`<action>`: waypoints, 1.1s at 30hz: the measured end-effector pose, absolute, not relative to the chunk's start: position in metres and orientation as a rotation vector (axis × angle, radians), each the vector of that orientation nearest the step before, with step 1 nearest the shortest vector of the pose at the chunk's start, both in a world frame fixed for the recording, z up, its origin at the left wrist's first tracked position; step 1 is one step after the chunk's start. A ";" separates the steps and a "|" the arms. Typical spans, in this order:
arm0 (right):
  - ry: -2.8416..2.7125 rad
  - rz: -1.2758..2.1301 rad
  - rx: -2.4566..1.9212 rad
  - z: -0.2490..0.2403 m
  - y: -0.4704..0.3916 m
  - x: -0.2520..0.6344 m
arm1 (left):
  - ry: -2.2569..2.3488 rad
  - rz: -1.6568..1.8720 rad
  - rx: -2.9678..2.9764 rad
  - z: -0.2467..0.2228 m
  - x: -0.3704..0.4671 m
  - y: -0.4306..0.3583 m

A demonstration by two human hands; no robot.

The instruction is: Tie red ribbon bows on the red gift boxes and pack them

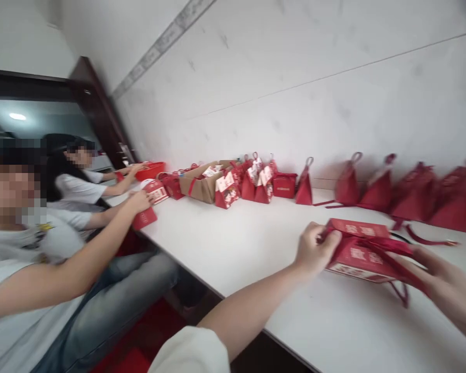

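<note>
A red gift box (367,254) with pale lettering lies tilted at the table's right side, and a dark red ribbon (388,244) crosses its top. My left hand (314,248) is closed at the box's left end, pinching the ribbon there against or beside the box's edge. On the other side, my right hand (442,274) is slightly blurred and closed around the ribbon's right part; some of its fingers are hidden. A loose loop of ribbon hangs below the box's right corner. Another ribbon strip (427,239) lies on the table just behind.
Red pyramid-shaped boxes (415,191) line the wall behind my hands. Farther left stand patterned red boxes (226,190) and an open cardboard carton (198,186). Two people sit along the white table (217,238) at left; the nearer one's hands (140,202) hold a red piece.
</note>
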State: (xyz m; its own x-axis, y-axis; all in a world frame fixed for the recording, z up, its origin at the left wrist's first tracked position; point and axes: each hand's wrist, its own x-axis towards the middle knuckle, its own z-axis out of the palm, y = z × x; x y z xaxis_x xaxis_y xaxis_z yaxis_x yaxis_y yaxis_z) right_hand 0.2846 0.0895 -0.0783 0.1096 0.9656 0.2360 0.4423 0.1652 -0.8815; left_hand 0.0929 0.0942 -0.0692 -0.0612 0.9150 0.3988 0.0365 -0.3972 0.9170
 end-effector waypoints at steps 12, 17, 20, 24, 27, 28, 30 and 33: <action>-1.705 1.051 -1.198 -0.065 0.069 0.269 | 0.970 1.408 1.153 -0.066 0.084 0.112; -1.628 0.976 -1.213 -0.062 0.071 0.268 | 0.995 1.412 0.983 -0.061 0.082 0.112; -1.430 1.054 -1.152 -0.061 0.073 0.269 | 1.019 1.448 0.880 -0.061 0.078 0.117; -1.091 1.325 -0.866 -0.058 0.074 0.273 | 1.041 1.463 0.814 -0.064 0.073 0.121; -0.907 1.461 -0.662 -0.053 0.072 0.273 | 1.041 1.428 0.821 -0.066 0.074 0.121; -0.885 1.467 -0.615 -0.051 0.071 0.273 | 1.037 1.409 0.833 -0.066 0.075 0.120; -0.886 1.447 -0.562 -0.048 0.069 0.272 | 1.028 1.368 0.864 -0.067 0.076 0.119; -0.890 1.426 -0.542 -0.045 0.066 0.272 | 1.024 1.309 0.911 -0.068 0.079 0.116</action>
State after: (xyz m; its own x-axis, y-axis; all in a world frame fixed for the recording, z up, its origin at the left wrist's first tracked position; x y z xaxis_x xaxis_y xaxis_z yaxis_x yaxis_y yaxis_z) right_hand 0.2720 0.0662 -0.0454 -0.0816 0.9766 0.1989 -0.6072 0.1095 -0.7870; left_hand 0.0786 0.1164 -0.0677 -0.0142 0.9971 -0.0747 -0.3121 0.0666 0.9477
